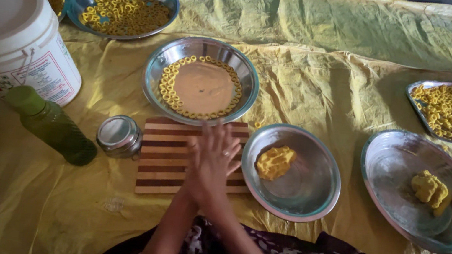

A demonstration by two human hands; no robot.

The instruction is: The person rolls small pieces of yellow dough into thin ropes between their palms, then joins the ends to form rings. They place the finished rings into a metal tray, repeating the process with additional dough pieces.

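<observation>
Both hands, left hand (202,168) against right hand (220,155), press flat together over the striped board (165,157) at centre; whatever they hold is hidden. Dough lump (275,162) nearby looks soft, easily pinched.

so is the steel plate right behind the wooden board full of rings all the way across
No, the steel plate behind the striped wooden board has dough rings only around its edge, and its middle is bare.

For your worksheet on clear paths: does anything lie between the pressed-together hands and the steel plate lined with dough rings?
Nothing visible: the hands rest over the striped board, and the plate sits just beyond its far edge.
</observation>
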